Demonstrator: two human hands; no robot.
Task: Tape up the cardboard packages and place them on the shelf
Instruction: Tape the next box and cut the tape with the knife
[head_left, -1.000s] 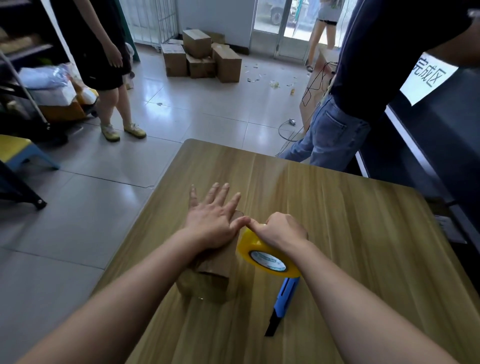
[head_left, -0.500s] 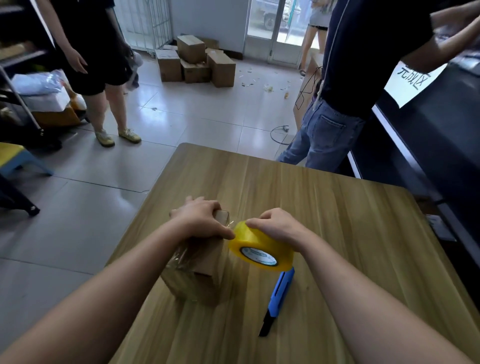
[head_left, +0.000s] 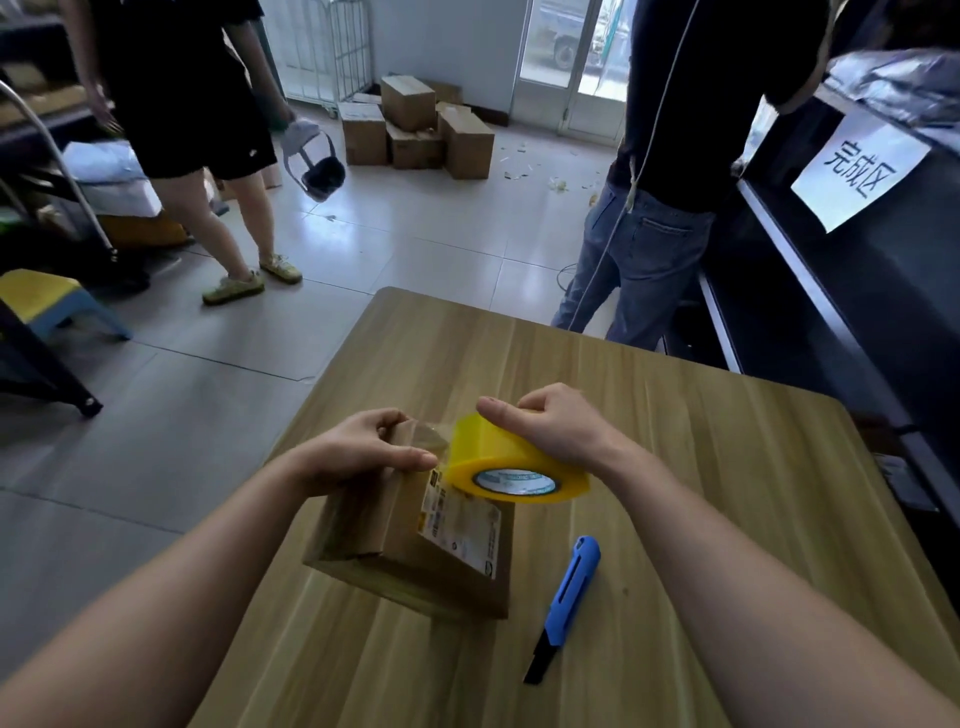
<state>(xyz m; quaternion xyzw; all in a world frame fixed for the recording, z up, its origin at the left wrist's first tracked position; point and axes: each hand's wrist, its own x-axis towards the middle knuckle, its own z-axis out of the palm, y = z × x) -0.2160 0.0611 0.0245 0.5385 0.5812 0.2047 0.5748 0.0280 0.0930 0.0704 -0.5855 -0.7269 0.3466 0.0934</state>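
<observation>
A wooden table (head_left: 675, 467) fills the lower half of the view. To its right stands a dark shelf (head_left: 857, 312) with a white paper sign (head_left: 860, 169) taped to its edge. A person in jeans (head_left: 649, 244) stands at the table's far side, facing the shelf. Another person in black shorts (head_left: 208, 130) stands on the tiled floor to the left, with a headset (head_left: 317, 166) hanging from one hand. A pile of cartons (head_left: 415, 124) sits by the far wall, and a yellow-topped stool (head_left: 47, 301) is at the left edge.

The box (head_left: 405, 551) stands on the table, left of middle, its labelled face (head_left: 462, 525) turned up toward the camera. The yellow tape roll (head_left: 509, 457) is held just beside the box's upper right corner, touching it or nearly so. A short film of clear tape lies over that corner.

The left hand (head_left: 358, 452) grips the top of the box, with the fingers curled over its far edge and the thumb pressed along the near side. The right hand (head_left: 556, 426) holds the roll from above, with the thumb laid on its outer band and the fingers curled round the far side.

A blue knife (head_left: 566, 603) lies on the table just right of the box, apart from it.
</observation>
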